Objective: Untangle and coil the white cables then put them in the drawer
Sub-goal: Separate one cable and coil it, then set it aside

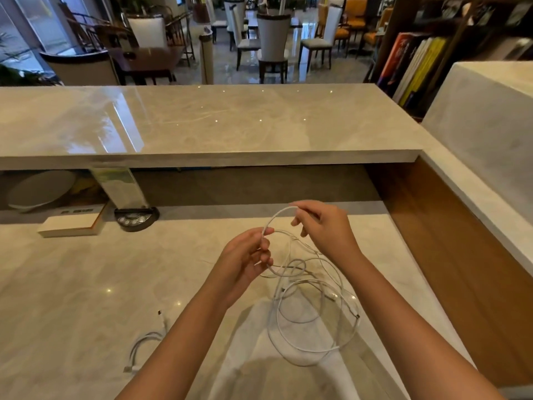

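Both bare hands are raised over a glossy, pale veined marble desk top, each pinching the same thin white rubbery cable: the left hand nips it between thumb and curled fingers, the right hand pinches it at about 1 o'clock from the left, and a smooth arc of cord bridges the two. Below them the loose tangle of white cables droops in overlapping round loops — some lifted, the lower ones lying on the marble between the forearms. At about 8 o'clock from the tangle a second, smaller white cable bundle lies flat, its plug end pointing away. At 10 o'clock a cream rectangular box sits beside a round black dish — under a raised polished stone counter.
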### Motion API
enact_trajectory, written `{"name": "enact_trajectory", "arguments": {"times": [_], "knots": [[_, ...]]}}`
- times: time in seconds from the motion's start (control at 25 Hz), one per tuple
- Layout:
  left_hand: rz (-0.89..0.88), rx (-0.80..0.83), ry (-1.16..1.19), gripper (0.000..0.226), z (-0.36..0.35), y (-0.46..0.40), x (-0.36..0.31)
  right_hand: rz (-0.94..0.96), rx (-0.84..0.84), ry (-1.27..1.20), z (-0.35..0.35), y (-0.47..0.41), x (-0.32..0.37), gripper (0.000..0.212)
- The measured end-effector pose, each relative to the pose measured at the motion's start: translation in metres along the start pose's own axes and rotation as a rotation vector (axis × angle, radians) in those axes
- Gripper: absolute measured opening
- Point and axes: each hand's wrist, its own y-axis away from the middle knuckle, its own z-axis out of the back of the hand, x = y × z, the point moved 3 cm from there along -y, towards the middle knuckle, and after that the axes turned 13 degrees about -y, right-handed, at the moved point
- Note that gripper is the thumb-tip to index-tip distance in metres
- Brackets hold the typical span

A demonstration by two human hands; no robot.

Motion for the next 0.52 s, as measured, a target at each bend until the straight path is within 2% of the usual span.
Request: {"name": "enact_trajectory", "arguments": {"times": [0.12,0.28,0.4,0.52], "knots": [[-0.024,0.07,-0.076,0.023,-0.011,0.003,0.005,0.143,-0.017,0.069,0.009,-0.016,0.025,0.023],[-0.113,0.096,-0.459,0.03,-0.022,0.003,0.016,0.286,-0.146,0.135,0.024,-0.036,0.051,0.025],[-0.194,0.121,-0.619,0.026,-0.019,0.004,0.017,0.233,-0.319,0.013,0.045,-0.049,0.053,0.027],[-0.258,0.014,-0.781,0.021,0.006,-0.003,0.006,0.107,-0.467,0.052,0.063,-0.045,0.027,0.026]]}}
